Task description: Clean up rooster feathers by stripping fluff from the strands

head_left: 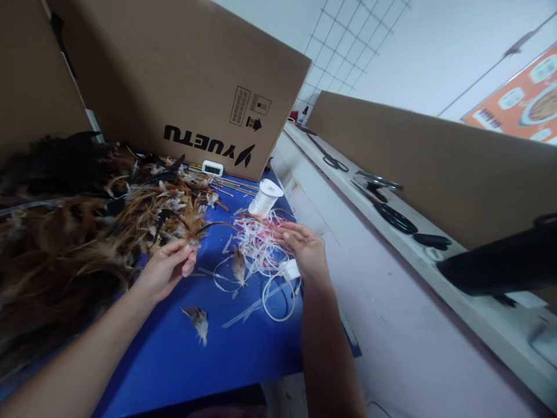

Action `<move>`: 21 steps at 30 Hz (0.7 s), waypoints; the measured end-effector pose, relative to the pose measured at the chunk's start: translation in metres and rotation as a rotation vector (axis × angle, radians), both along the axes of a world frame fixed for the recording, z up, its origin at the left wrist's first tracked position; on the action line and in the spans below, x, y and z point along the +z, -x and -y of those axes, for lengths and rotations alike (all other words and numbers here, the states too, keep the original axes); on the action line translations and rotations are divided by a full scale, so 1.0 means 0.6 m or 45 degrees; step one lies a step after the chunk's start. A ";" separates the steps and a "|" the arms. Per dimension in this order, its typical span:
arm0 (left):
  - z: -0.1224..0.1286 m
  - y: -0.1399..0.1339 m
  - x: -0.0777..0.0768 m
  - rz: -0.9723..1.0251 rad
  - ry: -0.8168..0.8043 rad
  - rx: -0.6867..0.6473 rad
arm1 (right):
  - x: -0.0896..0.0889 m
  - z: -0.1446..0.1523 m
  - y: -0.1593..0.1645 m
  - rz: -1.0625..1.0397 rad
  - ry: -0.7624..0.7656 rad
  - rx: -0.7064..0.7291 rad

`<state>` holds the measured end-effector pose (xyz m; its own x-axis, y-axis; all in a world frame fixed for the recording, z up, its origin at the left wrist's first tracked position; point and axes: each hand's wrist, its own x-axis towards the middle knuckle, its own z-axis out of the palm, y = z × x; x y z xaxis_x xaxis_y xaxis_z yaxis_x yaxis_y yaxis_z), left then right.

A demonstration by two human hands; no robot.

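My left hand [167,267] is closed in a pinch on the base of a small bunch of brown feathers [192,223], whose tips fan upward. One long dark feather curves out of that bunch to the right. Over the right side of a tangle of white and pink ribbon strips [261,247], my right hand [308,249] has its fingertips pressed together. Whether a strand is between those fingertips is too fine to see. Behind the tangle a white spool [265,197] stands upright. A loose feather [239,267] lies against the tangle's left side.
Heaped brown and black feathers [104,232] cover the left of the blue table [243,360]. A cardboard box [191,75] stands behind, with a small white display [212,168] before it. A white cable [278,319] loops near my right wrist. Scissors [335,162] lie on the right ledge.
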<state>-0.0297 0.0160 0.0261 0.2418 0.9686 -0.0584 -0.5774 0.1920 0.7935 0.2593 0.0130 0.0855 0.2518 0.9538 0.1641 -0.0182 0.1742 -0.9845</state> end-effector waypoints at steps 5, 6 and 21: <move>-0.002 0.002 -0.006 0.030 -0.019 -0.017 | 0.029 0.017 0.018 -0.075 -0.140 -0.030; -0.002 0.002 -0.008 0.037 -0.020 -0.024 | 0.033 0.019 0.026 -0.083 -0.139 -0.005; 0.001 -0.005 -0.004 0.082 0.073 0.007 | -0.050 0.034 0.172 -0.110 -0.199 0.199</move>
